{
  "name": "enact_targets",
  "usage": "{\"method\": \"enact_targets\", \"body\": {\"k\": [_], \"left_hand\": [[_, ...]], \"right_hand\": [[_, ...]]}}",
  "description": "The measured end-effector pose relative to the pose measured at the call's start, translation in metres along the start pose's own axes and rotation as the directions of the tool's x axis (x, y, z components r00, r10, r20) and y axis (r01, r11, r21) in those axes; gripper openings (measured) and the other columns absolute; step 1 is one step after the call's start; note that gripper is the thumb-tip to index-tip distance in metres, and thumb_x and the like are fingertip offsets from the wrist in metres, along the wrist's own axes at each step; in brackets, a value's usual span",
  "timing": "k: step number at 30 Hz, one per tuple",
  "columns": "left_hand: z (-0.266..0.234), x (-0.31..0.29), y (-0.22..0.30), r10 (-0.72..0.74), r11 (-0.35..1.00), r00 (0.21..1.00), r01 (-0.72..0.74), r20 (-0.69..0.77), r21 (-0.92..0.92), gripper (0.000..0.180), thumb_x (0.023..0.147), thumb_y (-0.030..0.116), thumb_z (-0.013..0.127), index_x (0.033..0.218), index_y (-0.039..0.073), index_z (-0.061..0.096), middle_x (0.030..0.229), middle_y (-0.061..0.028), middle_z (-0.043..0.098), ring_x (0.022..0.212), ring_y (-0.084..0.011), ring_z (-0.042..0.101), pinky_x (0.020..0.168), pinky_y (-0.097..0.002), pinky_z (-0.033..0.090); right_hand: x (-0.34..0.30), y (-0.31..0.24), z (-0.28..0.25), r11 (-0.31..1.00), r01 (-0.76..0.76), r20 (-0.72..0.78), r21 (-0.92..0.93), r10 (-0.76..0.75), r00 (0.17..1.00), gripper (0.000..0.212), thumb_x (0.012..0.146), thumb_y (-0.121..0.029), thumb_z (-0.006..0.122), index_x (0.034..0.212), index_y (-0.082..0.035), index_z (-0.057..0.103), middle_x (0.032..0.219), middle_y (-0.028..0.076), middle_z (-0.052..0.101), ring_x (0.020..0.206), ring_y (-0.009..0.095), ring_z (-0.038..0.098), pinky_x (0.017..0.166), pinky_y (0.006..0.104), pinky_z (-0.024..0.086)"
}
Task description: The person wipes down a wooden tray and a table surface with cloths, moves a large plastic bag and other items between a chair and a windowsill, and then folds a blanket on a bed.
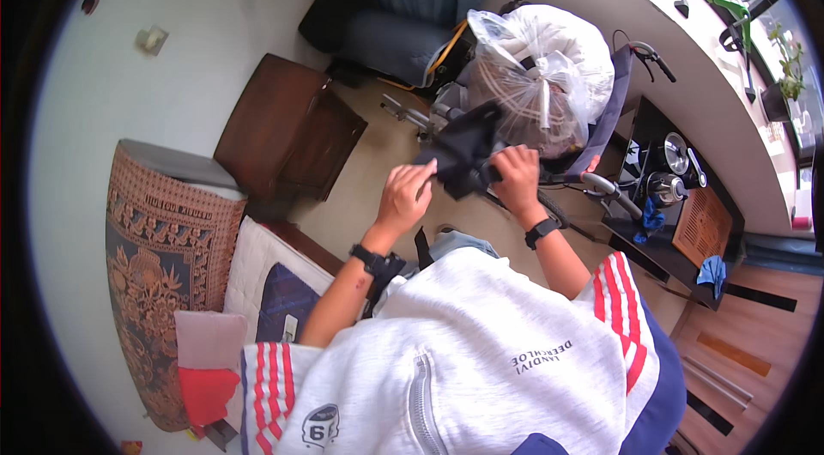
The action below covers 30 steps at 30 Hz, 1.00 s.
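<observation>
Out in front of me, a limp black item [466,146] hangs between my two hands; it looks like a small bag or piece of fabric, but motion blur hides its exact kind. My left hand [405,195] pinches its lower left edge, thumb and fingers together. On the other side, my right hand [517,176] is closed round its right edge. Just beyond it, a large clear plastic bag [549,86] full of white and brownish stuff rests on a wheeled frame with hand grips [605,185].
At the left stands a dark brown wooden cabinet [270,124], near a bed [279,257] with a patterned cover [167,275]. A low black table [721,240] at the right holds a kettle [665,189] and a brown tray [702,227]. Potted plant [777,94] on the windowsill.
</observation>
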<state>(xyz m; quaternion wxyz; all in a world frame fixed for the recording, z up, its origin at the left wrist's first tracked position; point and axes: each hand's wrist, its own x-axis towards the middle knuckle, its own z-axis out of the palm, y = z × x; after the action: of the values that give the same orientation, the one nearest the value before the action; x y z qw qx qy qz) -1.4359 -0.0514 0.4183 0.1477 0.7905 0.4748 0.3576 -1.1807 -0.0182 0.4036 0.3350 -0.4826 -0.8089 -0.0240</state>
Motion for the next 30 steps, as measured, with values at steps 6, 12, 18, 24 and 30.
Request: {"method": "enact_targets", "body": {"k": [6, 12, 18, 24, 30], "left_hand": [[0.047, 0.161, -0.006, 0.239, 0.966, 0.961, -0.221, 0.138, -0.132, 0.059, 0.081, 0.012, 0.067, 0.138, 0.008, 0.051, 0.132, -0.013, 0.057, 0.122, -0.0318, 0.052, 0.104, -0.0419, 0.039], [0.166, 0.274, -0.037, 0.265, 0.943, 0.827, -0.33, 0.496, 0.048, 0.091, 0.077, 0.029, 0.076, 0.154, 0.02, 0.027, 0.151, -0.011, 0.038, 0.138, -0.0338, 0.037, 0.111, -0.0529, 0.03], [0.206, 0.3, -0.055, 0.225, 0.96, 0.707, -0.28, 0.67, -0.026, 0.107, 0.074, 0.029, 0.079, 0.157, 0.031, 0.012, 0.157, -0.0091, 0.028, 0.142, -0.0341, 0.031, 0.108, -0.064, 0.027], [0.239, 0.316, -0.058, 0.182, 0.97, 0.699, -0.244, 0.691, -0.009, 0.109, 0.067, 0.036, 0.084, 0.155, 0.035, 0.019, 0.158, -0.0066, 0.027, 0.14, -0.0311, 0.034, 0.101, -0.0707, 0.032], [0.277, 0.331, -0.057, 0.131, 0.988, 0.716, -0.155, 0.686, -0.027, 0.115, 0.059, 0.048, 0.087, 0.154, 0.031, 0.025, 0.155, -0.0064, 0.032, 0.132, -0.0322, 0.043, 0.098, -0.0527, 0.046]], "right_hand": [[0.048, 0.065, -0.053, 0.942, -0.196, -0.329, -0.272, 0.1, 0.939, 0.039, 0.056, -0.01, 0.065, 0.095, -0.01, 0.063, 0.096, 0.01, 0.055, 0.095, 0.031, 0.052, 0.083, 0.0422, 0.037], [0.066, 0.166, -0.012, 0.65, -0.431, -0.26, -0.626, 0.347, 0.901, 0.061, 0.067, -0.019, 0.072, 0.124, -0.013, 0.052, 0.132, 0.007, 0.051, 0.122, 0.03, 0.045, 0.096, 0.0478, 0.037], [0.07, 0.191, -0.015, 0.407, -0.73, 0.07, -0.549, 0.893, 0.445, 0.121, 0.06, -0.049, 0.084, 0.153, -0.017, 0.014, 0.163, 0.005, 0.006, 0.147, 0.042, 0.013, 0.109, 0.0711, 0.018], [0.081, 0.228, 0.013, 0.186, -0.776, 0.164, -0.602, 0.981, 0.107, 0.14, 0.058, -0.061, 0.081, 0.156, -0.007, -0.005, 0.163, 0.007, -0.014, 0.147, 0.046, 0.006, 0.11, 0.0733, 0.011], [0.088, 0.266, 0.025, 0.134, -0.677, 0.186, -0.724, 0.983, -0.004, 0.143, 0.054, -0.066, 0.081, 0.156, -0.002, 0.004, 0.163, 0.015, -0.009, 0.145, 0.05, 0.012, 0.111, 0.0703, 0.011]]}}
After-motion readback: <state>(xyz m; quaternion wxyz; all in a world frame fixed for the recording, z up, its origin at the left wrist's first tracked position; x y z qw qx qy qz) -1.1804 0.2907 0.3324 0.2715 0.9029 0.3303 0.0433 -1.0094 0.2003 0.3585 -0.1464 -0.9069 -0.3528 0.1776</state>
